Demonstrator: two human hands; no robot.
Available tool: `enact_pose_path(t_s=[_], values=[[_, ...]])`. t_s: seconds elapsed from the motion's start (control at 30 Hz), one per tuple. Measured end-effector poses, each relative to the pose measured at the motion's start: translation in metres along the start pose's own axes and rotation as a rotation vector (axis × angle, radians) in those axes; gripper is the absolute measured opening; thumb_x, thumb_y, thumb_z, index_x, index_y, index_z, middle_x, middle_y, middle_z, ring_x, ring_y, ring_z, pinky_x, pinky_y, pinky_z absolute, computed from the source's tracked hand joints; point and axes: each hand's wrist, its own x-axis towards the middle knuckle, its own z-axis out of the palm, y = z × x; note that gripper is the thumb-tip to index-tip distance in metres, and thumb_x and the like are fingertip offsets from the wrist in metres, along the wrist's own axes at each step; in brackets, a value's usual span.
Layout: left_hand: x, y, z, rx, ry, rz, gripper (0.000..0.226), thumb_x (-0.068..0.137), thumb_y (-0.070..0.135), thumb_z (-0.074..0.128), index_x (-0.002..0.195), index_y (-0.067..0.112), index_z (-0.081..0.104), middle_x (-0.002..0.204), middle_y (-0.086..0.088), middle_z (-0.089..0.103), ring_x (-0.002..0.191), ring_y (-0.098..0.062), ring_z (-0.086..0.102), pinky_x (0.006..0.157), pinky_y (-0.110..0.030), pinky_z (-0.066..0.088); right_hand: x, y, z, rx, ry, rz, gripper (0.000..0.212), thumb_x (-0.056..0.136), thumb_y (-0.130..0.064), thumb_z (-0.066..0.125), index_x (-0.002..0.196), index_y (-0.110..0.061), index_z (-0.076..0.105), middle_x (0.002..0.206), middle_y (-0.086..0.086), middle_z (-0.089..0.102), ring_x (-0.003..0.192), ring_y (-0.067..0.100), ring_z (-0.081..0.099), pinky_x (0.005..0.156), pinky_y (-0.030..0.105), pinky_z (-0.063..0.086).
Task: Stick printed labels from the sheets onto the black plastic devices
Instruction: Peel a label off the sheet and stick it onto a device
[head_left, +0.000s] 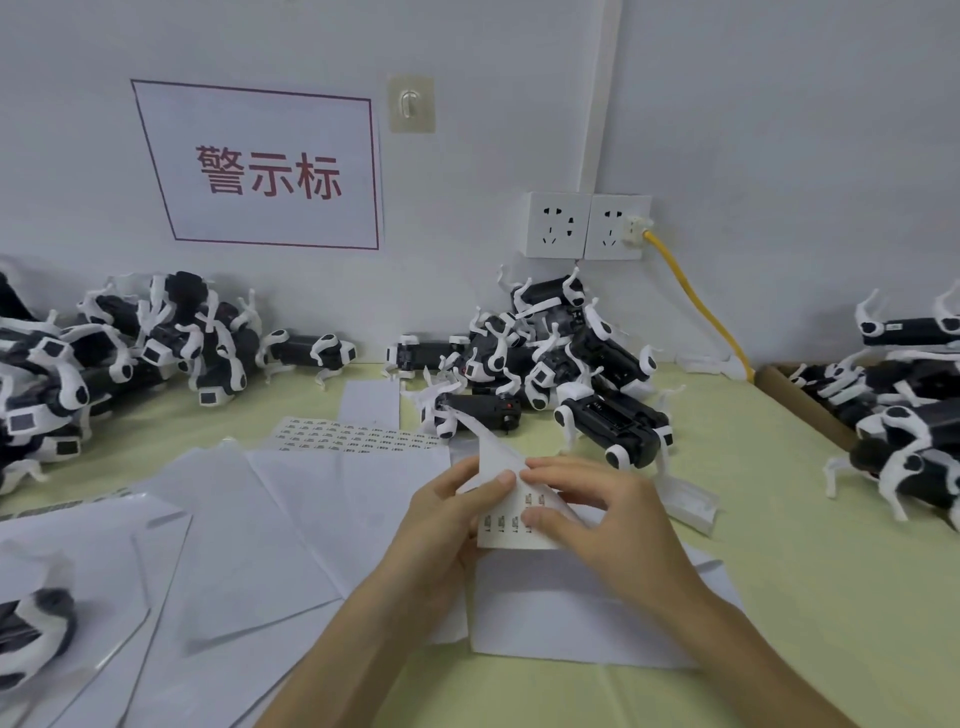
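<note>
Pinching a curled label sheet (511, 519) from both sides: left hand (441, 525) with thumb on its upper edge, right hand (602, 525) with thumb and fingers closed on its right side, just above the desk (779, 545). Rising from it, a white strip (480, 434). Underneath, blank white sheets (260, 519) spread across the desk; farther back, a flat sheet of printed labels (353, 436). Beyond, black plastic devices (550, 353) with white wrapped limbs heaped against the wall at centre, more at left and behind a cardboard edge (810, 408) at right. Above, a red-lettered wall sign (270, 171), two sockets (587, 226), a yellow cable (701, 306).
</note>
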Motion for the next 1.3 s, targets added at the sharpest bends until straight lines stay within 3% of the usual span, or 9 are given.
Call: enact_pose_path(t_s=[0.2, 0.53, 0.67, 0.77, 0.87, 0.97, 1.03, 1.13, 1.3], values=[[0.001, 0.001, -0.001, -0.037, 0.029, -0.028, 0.04, 0.079, 0.022, 0.079, 0.117, 0.014, 0.073, 0.105, -0.018, 0.076, 0.083, -0.026, 0.072, 0.077, -0.038, 0.061, -0.002, -0.004, 0.002, 0.024, 0.031, -0.022, 0.031, 0.078, -0.009, 0.086, 0.105, -0.024, 0.08, 0.112, -0.017, 0.073, 0.108, -0.006, 0.066, 0.086, 0.013, 0.053], [0.002, 0.0, -0.001, -0.112, 0.013, -0.047, 0.035, 0.089, 0.016, 0.073, 0.122, 0.006, 0.071, 0.117, -0.024, 0.072, 0.098, -0.035, 0.071, 0.095, -0.048, 0.057, -0.005, -0.007, 0.005, 0.047, 0.156, -0.098, 0.023, 0.073, -0.003, 0.088, 0.088, -0.02, 0.084, 0.105, -0.012, 0.076, 0.097, 0.001, 0.071, 0.074, 0.021, 0.059], [0.002, 0.0, 0.001, -0.107, 0.077, -0.01, 0.035, 0.09, 0.008, 0.072, 0.124, 0.007, 0.066, 0.106, -0.022, 0.075, 0.082, -0.03, 0.073, 0.072, -0.037, 0.063, -0.004, -0.008, 0.002, -0.057, 0.132, -0.217, 0.017, 0.075, -0.003, 0.088, 0.083, -0.017, 0.083, 0.103, -0.01, 0.076, 0.096, 0.002, 0.07, 0.083, 0.015, 0.053], [0.004, -0.002, 0.001, 0.182, 0.28, 0.118, 0.046, 0.088, 0.006, 0.077, 0.126, 0.022, 0.057, 0.104, -0.018, 0.074, 0.074, -0.024, 0.074, 0.06, -0.029, 0.057, -0.003, -0.009, 0.001, 0.02, 0.044, -0.175, 0.012, 0.078, -0.005, 0.083, 0.082, -0.017, 0.081, 0.098, -0.01, 0.076, 0.096, 0.009, 0.072, 0.086, 0.02, 0.053], [0.004, -0.002, 0.0, 0.374, 0.342, 0.217, 0.063, 0.085, 0.008, 0.079, 0.132, 0.032, 0.043, 0.112, -0.001, 0.064, 0.071, -0.006, 0.072, 0.055, -0.018, 0.052, -0.002, -0.012, 0.0, 0.236, -0.033, -0.009, 0.011, 0.082, -0.011, 0.077, 0.086, -0.021, 0.08, 0.094, -0.004, 0.077, 0.094, 0.016, 0.073, 0.08, 0.024, 0.056], [0.003, -0.007, 0.002, 0.559, 0.411, 0.315, 0.076, 0.085, 0.006, 0.078, 0.143, 0.03, 0.034, 0.13, 0.006, 0.052, 0.106, -0.008, 0.061, 0.082, -0.028, 0.056, 0.002, -0.015, -0.004, 0.467, -0.048, 0.157, 0.018, 0.084, -0.019, 0.067, 0.095, -0.019, 0.082, 0.099, 0.002, 0.078, 0.094, 0.017, 0.073, 0.074, 0.023, 0.055], [0.001, -0.008, 0.003, 0.661, 0.476, 0.494, 0.062, 0.091, 0.013, 0.073, 0.141, 0.028, 0.04, 0.133, 0.012, 0.051, 0.115, -0.005, 0.055, 0.094, -0.027, 0.049, 0.005, -0.014, -0.009, 0.596, -0.056, 0.244, 0.026, 0.085, -0.021, 0.062, 0.103, -0.018, 0.081, 0.108, 0.006, 0.076, 0.096, 0.019, 0.07, 0.073, 0.027, 0.054], [-0.001, 0.0, 0.007, 0.569, 0.338, 0.567, 0.017, 0.1, 0.025, 0.061, 0.115, 0.033, 0.064, 0.107, 0.017, 0.069, 0.098, 0.0, 0.063, 0.078, -0.015, 0.046, 0.007, -0.014, -0.013, 0.742, -0.092, 0.317, 0.034, 0.083, -0.022, 0.059, 0.11, -0.018, 0.079, 0.119, 0.009, 0.073, 0.096, 0.019, 0.066, 0.073, 0.029, 0.05], [-0.004, 0.003, 0.012, 0.47, 0.115, 0.458, 0.016, 0.098, 0.023, 0.065, 0.094, 0.032, 0.078, 0.092, 0.01, 0.076, 0.084, -0.004, 0.067, 0.074, -0.015, 0.05, 0.006, -0.013, -0.012, 0.783, -0.124, 0.309, 0.037, 0.084, -0.023, 0.059, 0.117, -0.018, 0.077, 0.122, 0.009, 0.071, 0.088, 0.018, 0.058, 0.072, 0.03, 0.048]])
